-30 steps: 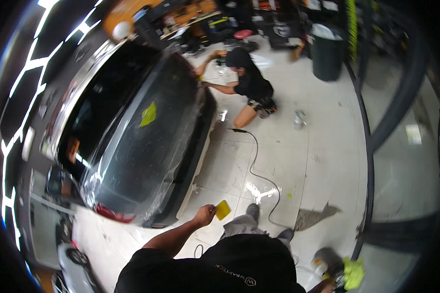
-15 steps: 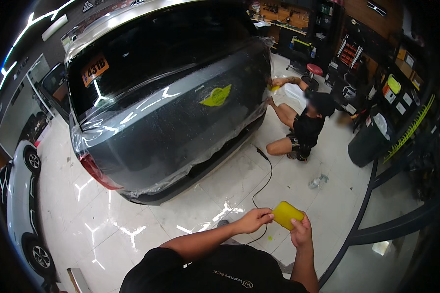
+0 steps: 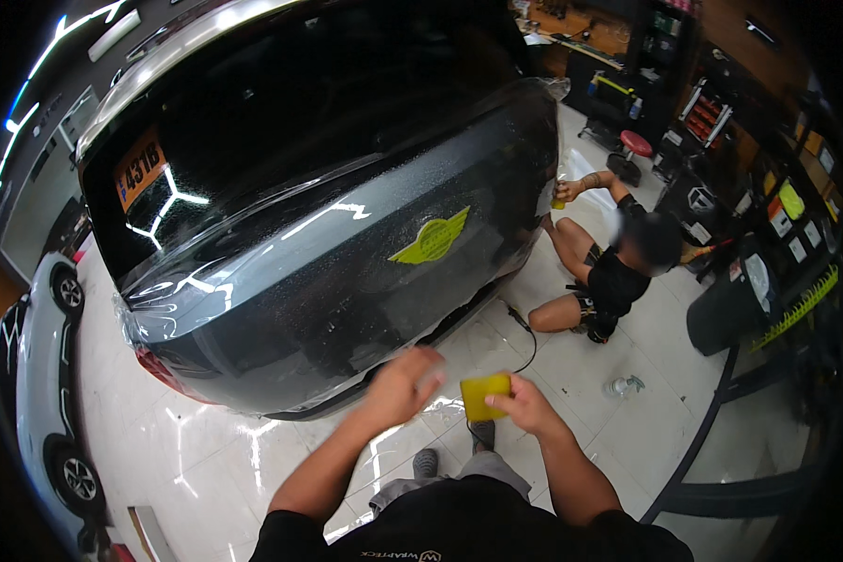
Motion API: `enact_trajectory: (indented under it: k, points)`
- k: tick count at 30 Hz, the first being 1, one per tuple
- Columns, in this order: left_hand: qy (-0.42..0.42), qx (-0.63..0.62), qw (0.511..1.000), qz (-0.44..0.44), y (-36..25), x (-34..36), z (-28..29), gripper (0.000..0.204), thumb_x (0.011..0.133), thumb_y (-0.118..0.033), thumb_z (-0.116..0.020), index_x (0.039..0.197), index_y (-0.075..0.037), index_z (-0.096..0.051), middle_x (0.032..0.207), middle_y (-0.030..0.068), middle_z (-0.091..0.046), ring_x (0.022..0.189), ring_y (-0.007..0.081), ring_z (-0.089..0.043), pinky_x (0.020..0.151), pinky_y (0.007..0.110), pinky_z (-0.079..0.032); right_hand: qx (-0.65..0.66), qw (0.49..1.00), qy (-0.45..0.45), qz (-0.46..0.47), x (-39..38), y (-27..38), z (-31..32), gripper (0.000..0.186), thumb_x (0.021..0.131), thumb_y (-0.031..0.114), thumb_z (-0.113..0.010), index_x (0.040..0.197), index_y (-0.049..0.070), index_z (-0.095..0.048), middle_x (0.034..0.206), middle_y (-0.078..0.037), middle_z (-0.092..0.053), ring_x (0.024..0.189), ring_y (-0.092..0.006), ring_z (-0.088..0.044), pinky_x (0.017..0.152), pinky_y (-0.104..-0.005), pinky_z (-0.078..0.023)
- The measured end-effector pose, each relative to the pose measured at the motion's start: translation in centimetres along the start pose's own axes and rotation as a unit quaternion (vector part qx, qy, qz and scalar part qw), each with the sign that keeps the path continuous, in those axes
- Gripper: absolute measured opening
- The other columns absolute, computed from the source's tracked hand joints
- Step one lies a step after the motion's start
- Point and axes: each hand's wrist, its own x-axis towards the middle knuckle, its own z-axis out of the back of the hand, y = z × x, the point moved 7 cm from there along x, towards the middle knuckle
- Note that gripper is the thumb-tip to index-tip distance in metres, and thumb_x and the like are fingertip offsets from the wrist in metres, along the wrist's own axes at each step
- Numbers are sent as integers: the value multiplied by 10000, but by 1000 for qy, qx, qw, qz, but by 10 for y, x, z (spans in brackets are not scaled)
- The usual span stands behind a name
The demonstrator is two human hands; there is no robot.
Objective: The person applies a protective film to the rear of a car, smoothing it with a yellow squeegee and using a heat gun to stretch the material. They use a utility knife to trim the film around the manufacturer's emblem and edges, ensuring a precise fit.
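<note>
My right hand [image 3: 526, 405] grips a flat yellow squeegee [image 3: 483, 397] by its near right edge, thumb on top. My left hand [image 3: 405, 389] is off the squeegee, slightly blurred, with its thumb apart from the fingers and nothing visible in it. Both hands are in front of the rear of a dark grey car [image 3: 347, 281]. Clear wet film [image 3: 300, 244] covers the tailgate, its loose edges wrinkled along the bottom and sides. A lime-green winged emblem [image 3: 431, 236] sits mid-panel.
A co-worker [image 3: 618, 272] crouches at the car's right corner, one hand on a small yellow tool. A black cable [image 3: 533, 351] and a spray bottle [image 3: 620, 386] are on the tiled floor. A dark bin [image 3: 732, 304] stands at right, a light-coloured car [image 3: 42, 375] at left.
My left hand has let go of the squeegee and moved left toward the car. My right hand has carried the squeegee leftward. The view has turned and come closer to the tailgate.
</note>
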Motion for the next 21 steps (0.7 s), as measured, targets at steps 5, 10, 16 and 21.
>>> enact_trajectory:
  k: [5, 10, 16, 21]
  points:
    - [-155, 386, 908, 49, 29, 60, 98, 440, 863, -202, -650, 1254, -24, -556, 1348, 208, -490, 1275, 419, -432, 1085, 510, -319, 188, 981, -23, 35, 74, 28, 65, 354, 870, 20, -588, 1217, -1, -519, 1093, -84, -624, 988, -163, -611, 896, -313, -493]
    - [-110, 510, 843, 127, 68, 86, 100, 616, 887, -308, -623, 1412, -62, -415, 1507, 213, -309, 1397, 441, -257, 1127, 557, -218, 247, 967, -56, 30, 114, 24, 138, 389, 859, -13, -563, 1243, 12, -509, 1114, -80, -617, 1010, -174, -609, 905, -322, -495]
    - [-150, 520, 826, 159, 82, 104, 61, 710, 847, -352, -657, 1463, -137, -377, 1568, 211, -186, 1437, 467, -132, 1132, 613, -113, 265, 958, -108, -4, 139, -1, 175, 442, 836, -34, -527, 1274, 17, -495, 1153, -80, -586, 1047, -177, -579, 917, -328, -476]
    - [-153, 520, 819, 188, 82, 94, 50, 718, 835, -306, -661, 1470, -143, -369, 1575, 192, -185, 1444, 455, -120, 1133, 611, -110, 209, 974, -90, 16, 164, 30, 181, 435, 847, -11, -546, 1277, 13, -484, 1153, -72, -577, 1037, -168, -572, 905, -308, -471]
